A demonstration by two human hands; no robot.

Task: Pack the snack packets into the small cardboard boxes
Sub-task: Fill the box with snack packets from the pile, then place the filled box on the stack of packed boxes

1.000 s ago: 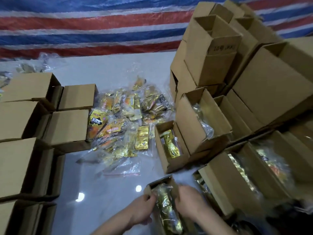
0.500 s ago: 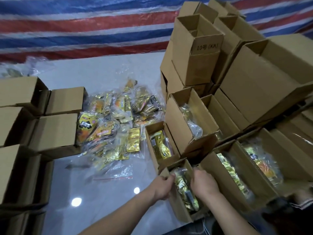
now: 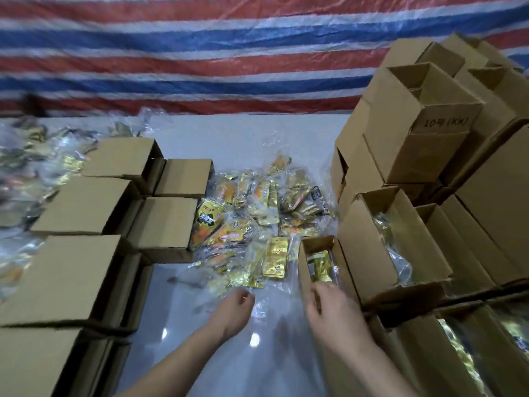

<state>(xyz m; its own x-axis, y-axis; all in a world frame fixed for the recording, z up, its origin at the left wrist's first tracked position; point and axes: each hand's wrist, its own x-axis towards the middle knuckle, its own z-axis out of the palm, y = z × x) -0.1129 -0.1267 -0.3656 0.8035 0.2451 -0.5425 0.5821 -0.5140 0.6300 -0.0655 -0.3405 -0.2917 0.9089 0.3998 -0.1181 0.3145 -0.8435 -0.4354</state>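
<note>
Far left: brown closed cardboard boxes [image 3: 86, 204] in rows, partly cut off by the frame edge; behind them a blurred heap of clear-wrapped packets [image 3: 31, 156], too smeared to read.

Centre: pile of gold and orange foil snack packets in clear plastic sleeves [image 3: 257, 219] on the glossy grey-white floor [image 3: 229, 353], w/ the left hand [image 3: 234, 309] just below its near edge. Fingers loosely curled, nothing seen in them; contact w/ the clear plastic can't be told.

Right hand [image 3: 335, 308] at the near end of a small open cardboard box w/ a gold packet inside [image 3: 317, 265]. Fingers curl toward the box rim, but a grip on it isn't clear (motion blur).

Right: stack of open brown cartons [image 3: 415, 133], some w/ packets inside; lower ones cut off.
</note>
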